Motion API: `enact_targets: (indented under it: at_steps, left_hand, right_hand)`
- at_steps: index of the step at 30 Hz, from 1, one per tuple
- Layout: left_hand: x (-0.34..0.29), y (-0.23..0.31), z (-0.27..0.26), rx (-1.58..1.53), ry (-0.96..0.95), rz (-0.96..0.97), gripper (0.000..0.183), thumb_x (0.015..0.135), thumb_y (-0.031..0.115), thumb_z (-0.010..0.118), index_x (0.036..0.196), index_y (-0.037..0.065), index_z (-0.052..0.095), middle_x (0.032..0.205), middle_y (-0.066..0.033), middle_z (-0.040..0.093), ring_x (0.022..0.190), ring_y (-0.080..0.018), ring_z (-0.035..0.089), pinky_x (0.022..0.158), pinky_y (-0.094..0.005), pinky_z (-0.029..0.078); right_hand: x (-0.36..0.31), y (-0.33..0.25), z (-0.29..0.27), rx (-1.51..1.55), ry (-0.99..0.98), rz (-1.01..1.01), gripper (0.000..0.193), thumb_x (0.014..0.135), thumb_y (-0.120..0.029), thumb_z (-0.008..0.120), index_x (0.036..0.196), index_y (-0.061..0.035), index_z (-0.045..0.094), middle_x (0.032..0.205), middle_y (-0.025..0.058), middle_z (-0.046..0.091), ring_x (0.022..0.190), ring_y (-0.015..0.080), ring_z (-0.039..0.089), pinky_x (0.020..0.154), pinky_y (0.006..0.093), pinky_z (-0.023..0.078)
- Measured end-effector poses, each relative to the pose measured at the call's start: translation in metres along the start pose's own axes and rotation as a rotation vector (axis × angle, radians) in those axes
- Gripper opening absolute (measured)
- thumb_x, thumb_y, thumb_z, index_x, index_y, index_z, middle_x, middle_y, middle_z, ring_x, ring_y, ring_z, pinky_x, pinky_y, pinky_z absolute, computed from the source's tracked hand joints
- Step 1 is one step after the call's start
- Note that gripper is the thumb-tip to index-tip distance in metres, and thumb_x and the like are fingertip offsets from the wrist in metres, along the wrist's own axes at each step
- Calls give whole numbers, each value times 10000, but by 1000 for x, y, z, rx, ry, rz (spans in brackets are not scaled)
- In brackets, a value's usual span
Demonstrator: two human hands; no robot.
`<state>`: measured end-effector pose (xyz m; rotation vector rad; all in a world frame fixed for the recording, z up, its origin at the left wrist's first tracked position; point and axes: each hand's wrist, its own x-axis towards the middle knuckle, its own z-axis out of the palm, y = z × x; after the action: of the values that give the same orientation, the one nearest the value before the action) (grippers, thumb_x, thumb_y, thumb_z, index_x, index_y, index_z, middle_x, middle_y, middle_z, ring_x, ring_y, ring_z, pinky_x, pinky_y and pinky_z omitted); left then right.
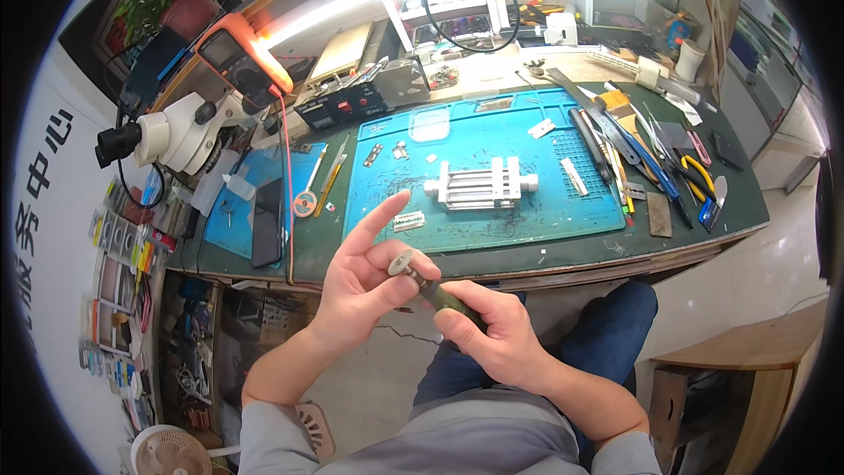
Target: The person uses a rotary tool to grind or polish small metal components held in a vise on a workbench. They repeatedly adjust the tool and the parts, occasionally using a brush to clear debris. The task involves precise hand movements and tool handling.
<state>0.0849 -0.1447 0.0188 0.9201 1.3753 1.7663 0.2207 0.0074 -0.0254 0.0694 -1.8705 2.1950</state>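
Over the near edge of the bench, both hands hold a slim, dark green handheld rotary tool (459,306) with a round grey disc at its tip. My left hand (356,286) pinches the tool's neck between thumb and bent fingers, just by the disc; its index finger points up and away. Wrapped round the green body is my right hand (497,330), thumb on top. Beyond them on the blue repair mat (369,227) stands a silver metal clamp fixture (482,185) with parallel rods. A razor blade (408,221) lies on the mat near my left index fingertip.
Left of the mat are a white microscope (180,136), an orange multimeter (242,57), a dark phone (266,222) and a solder spool (305,203). Pliers (699,178), tweezers and several blades crowd the right side. A small fan (171,453) is at lower left.
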Motion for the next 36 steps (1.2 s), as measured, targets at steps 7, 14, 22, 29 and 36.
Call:
enact_targets:
  at_steps: [7, 14, 22, 29, 36]
  left_hand:
    - [0, -5, 7, -9, -17, 117, 849, 884, -4, 641, 1543, 58, 110, 1074, -134, 631, 1034, -189, 606, 962, -340, 458]
    - [1, -4, 5, 116, -104, 208, 840, 898, 14, 636, 1543, 54, 98, 1141, -151, 613, 1039, -235, 611, 951, -364, 462]
    - [0, 0, 16, 105, -119, 259, 878, 893, 57, 664, 1541, 36, 73, 1168, -168, 611, 1057, -266, 610, 936, -384, 474]
    - [1, -3, 17, 68, -47, 216, 941, 864, 119, 724, 1538, 32, 73, 1093, -138, 636, 1019, -247, 616, 910, -376, 490]
    - [-3, -8, -6, 198, -131, 292, 954, 843, 69, 738, 1536, 29, 85, 1045, -131, 649, 990, -232, 622, 906, -368, 486]
  right_hand:
    - [3, 2, 1, -619, 215, -431, 323, 809, -185, 734, 1079, -56, 613, 742, 71, 593, 570, 247, 596, 478, 345, 470]
    - [2, 6, 1, -705, 240, -474, 355, 769, -178, 760, 1069, -57, 614, 736, 54, 595, 582, 223, 603, 481, 335, 477]
    - [3, 6, 1, -735, 277, -540, 373, 740, -175, 779, 1060, -62, 626, 745, 43, 600, 590, 204, 608, 491, 313, 490]
    - [1, 8, 0, -757, 292, -522, 383, 724, -168, 784, 1056, -55, 629, 746, 38, 600, 605, 191, 611, 486, 305, 488]
    - [1, 9, 3, -797, 329, -606, 385, 707, -151, 793, 1037, -45, 627, 756, 33, 608, 603, 183, 607, 483, 299, 486]
